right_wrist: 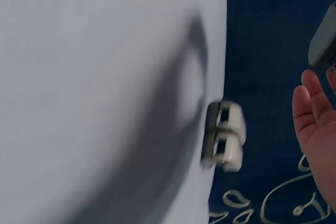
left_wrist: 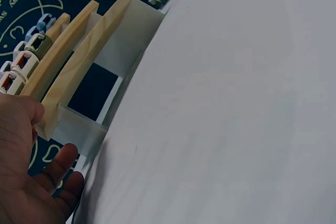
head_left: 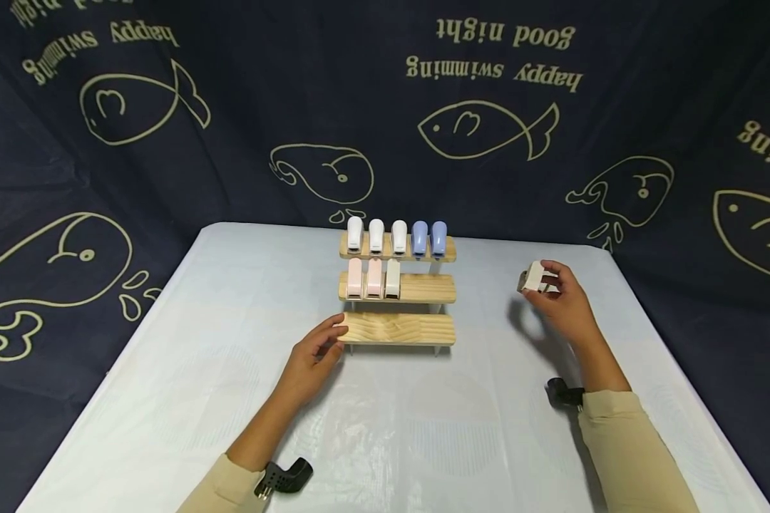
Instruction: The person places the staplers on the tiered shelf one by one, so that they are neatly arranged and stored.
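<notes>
My right hand (head_left: 565,299) holds a pale stapler (head_left: 534,276) above the right side of the table; in the right wrist view only the grey end of this stapler (right_wrist: 323,40) shows at the edge. Below it, two small cream staplers (right_wrist: 224,136) stand side by side on the table. At the left end of a three-tier wooden display rack (head_left: 401,329), my left hand (head_left: 311,360) touches the lowest board with its fingertips, the other fingers loosely spread. White staplers (head_left: 376,235) and blue staplers (head_left: 420,237) line the top tier. Pink staplers (head_left: 355,278) and a grey-white stapler (head_left: 393,278) occupy the middle one.
A pale cloth covers the table (head_left: 449,434). Clear supports (left_wrist: 84,124) hold up the rack's boards. Behind the table hangs a dark curtain (head_left: 244,178) with fish drawings. Black wrist cameras (head_left: 289,476) stick out from both forearms.
</notes>
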Action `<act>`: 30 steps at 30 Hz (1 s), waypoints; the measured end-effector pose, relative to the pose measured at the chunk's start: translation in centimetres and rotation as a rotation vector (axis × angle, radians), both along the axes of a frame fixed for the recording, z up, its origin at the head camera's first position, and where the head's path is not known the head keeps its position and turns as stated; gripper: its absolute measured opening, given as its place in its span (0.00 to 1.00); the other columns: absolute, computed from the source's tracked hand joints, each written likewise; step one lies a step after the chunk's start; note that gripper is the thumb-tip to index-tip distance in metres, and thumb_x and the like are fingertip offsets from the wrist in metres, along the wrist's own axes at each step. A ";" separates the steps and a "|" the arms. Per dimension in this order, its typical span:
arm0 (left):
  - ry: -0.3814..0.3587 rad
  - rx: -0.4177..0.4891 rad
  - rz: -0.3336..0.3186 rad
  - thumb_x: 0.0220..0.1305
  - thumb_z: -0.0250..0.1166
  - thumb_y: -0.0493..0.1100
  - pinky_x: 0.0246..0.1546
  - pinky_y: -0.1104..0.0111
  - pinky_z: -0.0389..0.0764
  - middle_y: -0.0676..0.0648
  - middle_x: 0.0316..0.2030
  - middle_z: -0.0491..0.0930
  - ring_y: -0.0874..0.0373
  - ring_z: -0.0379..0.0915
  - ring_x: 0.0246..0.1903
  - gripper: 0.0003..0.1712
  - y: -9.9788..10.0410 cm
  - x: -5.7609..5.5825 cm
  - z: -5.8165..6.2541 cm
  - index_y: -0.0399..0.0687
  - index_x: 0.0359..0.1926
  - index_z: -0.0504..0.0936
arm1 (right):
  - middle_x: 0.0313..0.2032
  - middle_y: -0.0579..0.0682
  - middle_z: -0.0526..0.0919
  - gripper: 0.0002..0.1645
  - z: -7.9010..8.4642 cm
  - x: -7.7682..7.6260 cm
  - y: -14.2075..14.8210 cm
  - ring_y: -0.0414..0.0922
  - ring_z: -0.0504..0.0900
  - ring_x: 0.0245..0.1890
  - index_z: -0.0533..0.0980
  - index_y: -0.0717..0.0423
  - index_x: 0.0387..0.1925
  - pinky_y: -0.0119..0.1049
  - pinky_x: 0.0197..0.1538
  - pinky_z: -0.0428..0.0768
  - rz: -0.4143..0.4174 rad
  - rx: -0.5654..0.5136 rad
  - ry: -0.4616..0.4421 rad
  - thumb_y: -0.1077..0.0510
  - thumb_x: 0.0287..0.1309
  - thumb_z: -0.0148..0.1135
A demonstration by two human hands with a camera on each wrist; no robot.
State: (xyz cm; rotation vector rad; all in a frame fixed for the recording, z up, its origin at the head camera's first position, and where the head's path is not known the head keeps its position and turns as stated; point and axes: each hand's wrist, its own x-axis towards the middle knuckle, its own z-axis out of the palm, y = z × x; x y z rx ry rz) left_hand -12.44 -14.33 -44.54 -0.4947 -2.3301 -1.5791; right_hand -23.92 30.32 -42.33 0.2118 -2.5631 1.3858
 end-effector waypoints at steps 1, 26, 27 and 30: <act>0.004 -0.001 0.001 0.64 0.61 0.24 0.40 0.73 0.78 0.33 0.62 0.73 0.44 0.77 0.44 0.15 0.0 0.0 0.0 0.27 0.52 0.80 | 0.60 0.60 0.71 0.40 0.1 0.1 -0.5 0.39 0.71 0.51 0.60 0.59 0.71 0.20 0.45 0.71 0.007 -0.003 0.004 0.59 0.62 0.68; 0.009 -0.008 0.008 0.64 0.62 0.24 0.40 0.72 0.79 0.33 0.62 0.73 0.43 0.77 0.44 0.15 0.0 0.1 -0.2 0.27 0.52 0.80 | 0.55 0.63 0.78 0.37 4.9 4.4 -12.0 0.46 0.77 0.51 0.67 0.69 0.63 0.51 0.50 0.76 0.242 -0.003 0.211 0.71 0.51 0.72; 0.008 -0.008 0.007 0.64 0.61 0.24 0.40 0.71 0.79 0.33 0.62 0.73 0.43 0.77 0.44 0.15 0.0 0.1 -0.2 0.27 0.52 0.80 | 0.55 0.64 0.77 0.37 4.9 4.4 -12.4 0.49 0.77 0.51 0.67 0.69 0.63 0.52 0.50 0.75 0.254 -0.002 0.212 0.71 0.51 0.72; 0.004 -0.006 0.011 0.64 0.62 0.24 0.40 0.72 0.79 0.33 0.62 0.73 0.43 0.77 0.44 0.15 0.1 0.1 0.0 0.27 0.52 0.80 | 0.56 0.63 0.77 0.38 4.5 4.1 -13.1 0.53 0.77 0.52 0.67 0.67 0.63 0.52 0.51 0.75 0.287 0.006 0.226 0.70 0.51 0.73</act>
